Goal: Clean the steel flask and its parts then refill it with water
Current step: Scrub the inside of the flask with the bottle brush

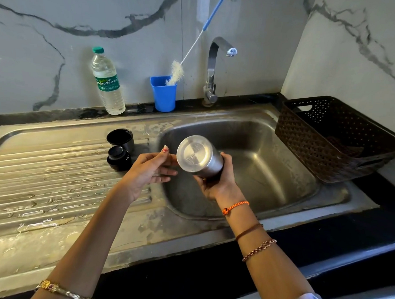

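Note:
My right hand (215, 182) grips the steel flask (197, 154) over the sink basin, tilted so its round base faces me. My left hand (151, 167) hovers just left of the flask with fingers relaxed, fingertips near or touching its base edge. The flask's mouth is hidden behind it. Two black flask parts stand on the wet drainboard to the left: a cup-shaped cap (121, 139) and a smaller stopper (119, 157) in front of it.
The steel sink (271, 157) has a tap (215, 65) behind it, not running. A water bottle (107, 81) and a blue cup (163, 93) holding a bottle brush (176, 71) stand at the wall. A dark plastic basket (334, 138) sits right of the basin.

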